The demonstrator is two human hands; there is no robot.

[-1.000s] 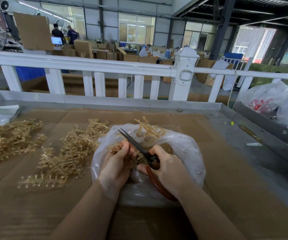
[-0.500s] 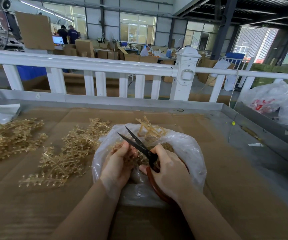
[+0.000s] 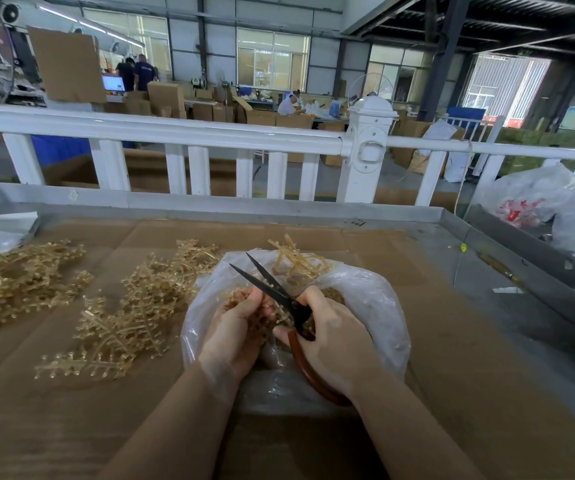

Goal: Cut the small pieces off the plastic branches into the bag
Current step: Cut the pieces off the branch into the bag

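Gripping a plastic branch [image 3: 244,301], the left hand [image 3: 234,336] curls its fingers round the amber sprig and holds it over the open mouth of the clear plastic bag [image 3: 376,306]. The right hand [image 3: 338,344] is wrapped round the reddish-brown handles of the scissors [image 3: 279,292], thumb through one loop, and the black blades stand parted in a narrow V pointing toward 11 o'clock, their tips above the bag's far rim. The sprig sits at the base of the blades, at 9 o'clock from the pivot; whether the steel touches it I cannot tell. Inside the bag, under both hands, lies a layer of cut pieces [image 3: 334,295], and a tangle of bare stems [image 3: 296,259] rests on its rim at 12 o'clock.

The bag sits on a cardboard sheet [image 3: 452,393] that covers a grey metal-edged table [image 3: 507,306]. At 9 o'clock from the bag, just beside it, lies a pile of uncut branches [image 3: 133,313]; a second pile [image 3: 19,282] lies farther out at 10 o'clock. A white railing [image 3: 210,133] runs across beyond the table at 12 o'clock. At 2 o'clock, off the table, sit other plastic bags [image 3: 528,199].
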